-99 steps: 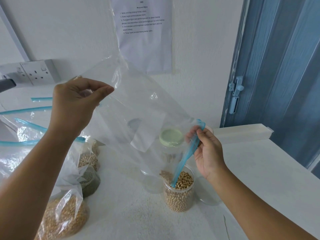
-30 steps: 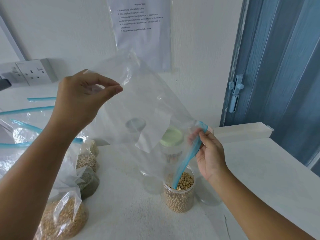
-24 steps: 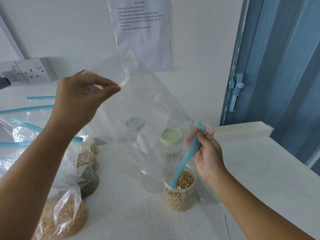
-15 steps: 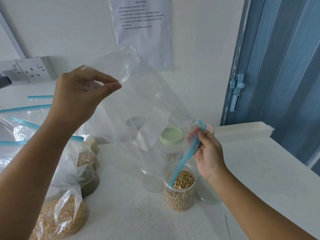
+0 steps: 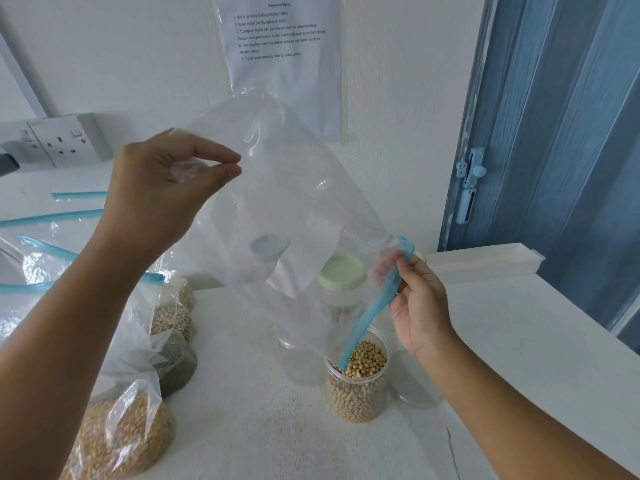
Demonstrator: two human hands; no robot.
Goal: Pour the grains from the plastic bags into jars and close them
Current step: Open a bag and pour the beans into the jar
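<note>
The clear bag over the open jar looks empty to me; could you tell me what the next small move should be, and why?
Probably lift the clear bag away and set it aside: no grains show inside it, while the jar under its blue zip edge is nearly full and lidless.

Emptied bag (image 5: 277,209) above open jar (image 5: 358,386), lidded jar (image 5: 341,282) behind, perhaps another beside, grain bags (image 5: 117,434) left.

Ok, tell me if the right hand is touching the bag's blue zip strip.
Touching: the head view shows the right hand pinching the blue zip strip.
</note>
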